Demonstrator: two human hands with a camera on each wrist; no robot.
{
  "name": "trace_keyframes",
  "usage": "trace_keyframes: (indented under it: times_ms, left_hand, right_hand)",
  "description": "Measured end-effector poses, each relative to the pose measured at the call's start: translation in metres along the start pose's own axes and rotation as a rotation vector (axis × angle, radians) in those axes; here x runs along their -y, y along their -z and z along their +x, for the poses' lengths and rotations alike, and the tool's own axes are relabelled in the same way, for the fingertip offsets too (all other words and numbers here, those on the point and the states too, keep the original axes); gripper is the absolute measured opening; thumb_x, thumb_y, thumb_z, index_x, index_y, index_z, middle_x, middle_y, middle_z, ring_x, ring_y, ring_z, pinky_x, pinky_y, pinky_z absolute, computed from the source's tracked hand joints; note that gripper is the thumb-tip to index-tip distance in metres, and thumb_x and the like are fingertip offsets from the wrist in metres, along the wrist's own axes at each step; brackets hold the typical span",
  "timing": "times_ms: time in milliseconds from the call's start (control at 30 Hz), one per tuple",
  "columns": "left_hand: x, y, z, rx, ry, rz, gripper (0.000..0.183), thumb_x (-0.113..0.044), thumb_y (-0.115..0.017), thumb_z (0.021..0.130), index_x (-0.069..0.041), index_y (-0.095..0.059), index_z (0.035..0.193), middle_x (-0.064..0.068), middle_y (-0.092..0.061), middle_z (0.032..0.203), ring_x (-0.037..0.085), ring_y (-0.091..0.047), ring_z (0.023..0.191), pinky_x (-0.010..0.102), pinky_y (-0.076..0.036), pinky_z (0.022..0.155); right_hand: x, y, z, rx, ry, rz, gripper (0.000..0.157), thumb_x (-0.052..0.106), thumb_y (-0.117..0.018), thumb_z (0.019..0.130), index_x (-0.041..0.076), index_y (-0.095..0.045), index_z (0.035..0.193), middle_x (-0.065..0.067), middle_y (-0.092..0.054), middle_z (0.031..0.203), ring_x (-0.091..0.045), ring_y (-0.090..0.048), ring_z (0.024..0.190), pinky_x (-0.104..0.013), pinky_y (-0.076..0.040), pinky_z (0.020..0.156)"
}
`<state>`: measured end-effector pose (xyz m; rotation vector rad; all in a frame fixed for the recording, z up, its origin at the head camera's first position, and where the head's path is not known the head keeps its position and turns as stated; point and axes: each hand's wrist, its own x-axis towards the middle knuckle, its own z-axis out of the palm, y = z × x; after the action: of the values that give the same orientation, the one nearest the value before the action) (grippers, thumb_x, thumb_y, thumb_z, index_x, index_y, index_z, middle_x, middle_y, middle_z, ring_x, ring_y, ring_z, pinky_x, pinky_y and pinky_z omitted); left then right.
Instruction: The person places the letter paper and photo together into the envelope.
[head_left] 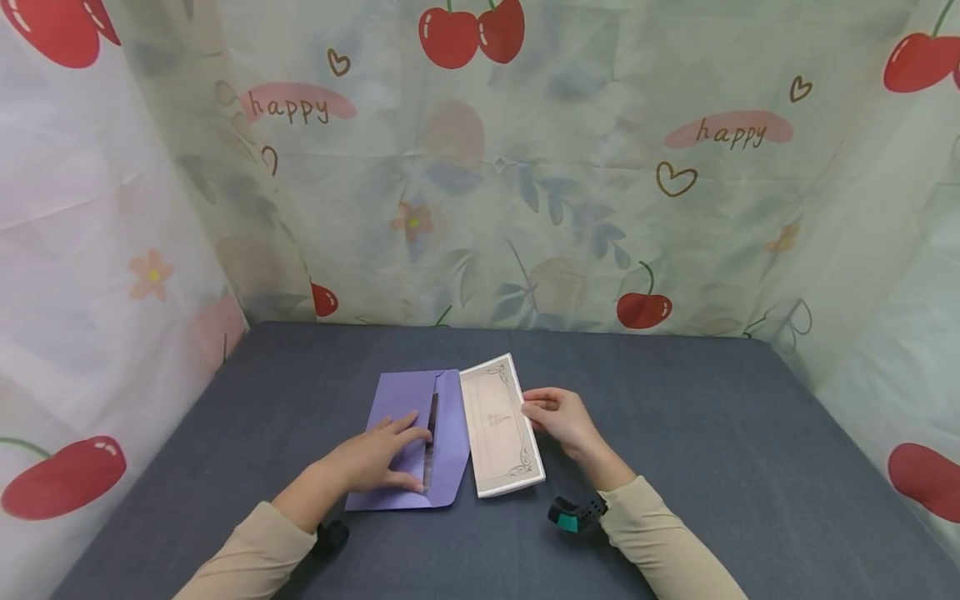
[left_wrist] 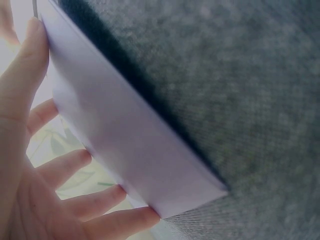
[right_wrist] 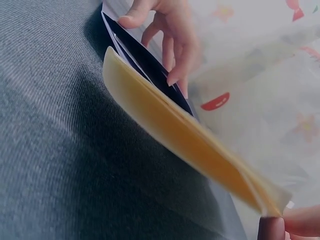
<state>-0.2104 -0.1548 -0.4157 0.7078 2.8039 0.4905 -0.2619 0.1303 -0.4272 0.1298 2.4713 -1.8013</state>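
While left hand [head_left: 369,458] lies spread on purple envelope [head_left: 401,392], right hand [head_left: 566,425] pinches folded beige card [head_left: 498,437] just beside it, one side only; lopsided hold could let the card splay open.

A curtained-off nook, home or workplace could not be told, pale sheeting [head_left: 577,142] with printed cherries [head_left: 448,38] and "happy" lettering [head_left: 288,107] hung across the frame's top and both sides, a dark desk [head_left: 645,400] filled the lower middle.
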Motion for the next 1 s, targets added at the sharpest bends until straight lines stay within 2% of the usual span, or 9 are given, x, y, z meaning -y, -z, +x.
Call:
trace_keyframes:
  times_ms: [700, 1000]
  left_hand:
    - [0.002, -0.002, 0.001, 0.007, 0.008, 0.013, 0.067, -0.056, -0.069, 0.073, -0.022, -0.050, 0.127, 0.018, -0.033, 0.150, 0.053, -0.032, 0.132, 0.065, -0.035, 0.097]
    - [0.002, -0.002, 0.002, 0.014, 0.018, 0.025, 0.067, -0.057, -0.069, 0.072, -0.023, -0.050, 0.128, 0.017, -0.034, 0.150, 0.051, -0.032, 0.132, 0.064, -0.036, 0.097]
  right_hand:
    - [0.001, -0.021, 0.002, 0.021, 0.018, 0.093, 0.026, -0.001, -0.064, 0.082, -0.009, -0.063, 0.108, -0.017, -0.069, 0.089, -0.004, -0.059, 0.064, -0.020, -0.052, 0.060]
    - [0.000, -0.030, 0.005, 0.020, 0.017, 0.097, 0.026, -0.001, -0.064, 0.082, -0.009, -0.064, 0.106, -0.015, -0.070, 0.087, -0.004, -0.059, 0.062, -0.020, -0.053, 0.059]
